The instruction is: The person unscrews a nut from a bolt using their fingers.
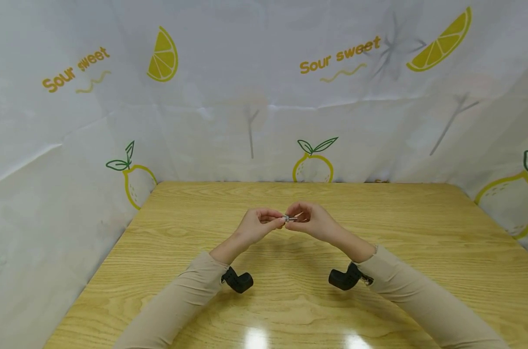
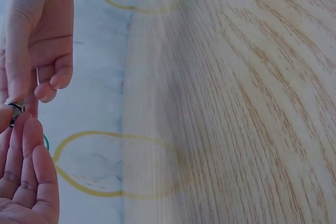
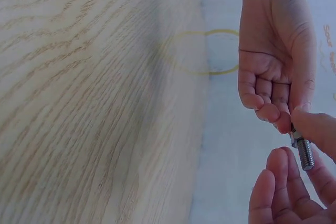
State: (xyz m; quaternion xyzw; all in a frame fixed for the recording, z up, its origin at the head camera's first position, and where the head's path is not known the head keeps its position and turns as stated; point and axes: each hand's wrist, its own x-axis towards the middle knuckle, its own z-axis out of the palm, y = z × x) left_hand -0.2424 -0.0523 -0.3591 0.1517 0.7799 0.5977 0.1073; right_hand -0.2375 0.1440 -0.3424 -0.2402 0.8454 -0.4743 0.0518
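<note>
**Operator:** Right, from my seat the head view has both hands raised above the middle of the bench (image 1: 421,232), meeting fingertip to fingertip. The left hand (image 1: 257,224) comes in from about 8 o'clock, the right hand (image 1: 309,220) from about 4 o'clock.

**Colleague:** What sits between them?

**Operator:** I see a small metal bolt (image 1: 290,218), lying roughly level, at the dead centre of the pair. On the right wrist view its threaded shank (image 3: 305,156) shows plainly, pointing towards 5 o'clock, with the head end tucked under a fingertip.

**Colleague:** How do the hands stand?

**Operator:** Both are narrow, pinched on the bolt. The left hand's thumb and forefinger nip one end while its other fingers curl loosely into the palm. The right hand pinches the other end, with its remaining fingers lying relaxed beside the shank. On the left wrist view only a sliver of metal (image 2: 14,109) shows at 9 o'clock, between the two sets of fingertips.

**Colleague:** Is the bolt touching the bench?

**Operator:** No, I read it as held clear above the wood. Beyond the bench, at 12 o'clock, hangs a white curtain (image 1: 246,97) printed with lemons. Each beige sleeve (image 1: 177,305) carries a black camera mount (image 1: 238,281) at the wrist.
</note>
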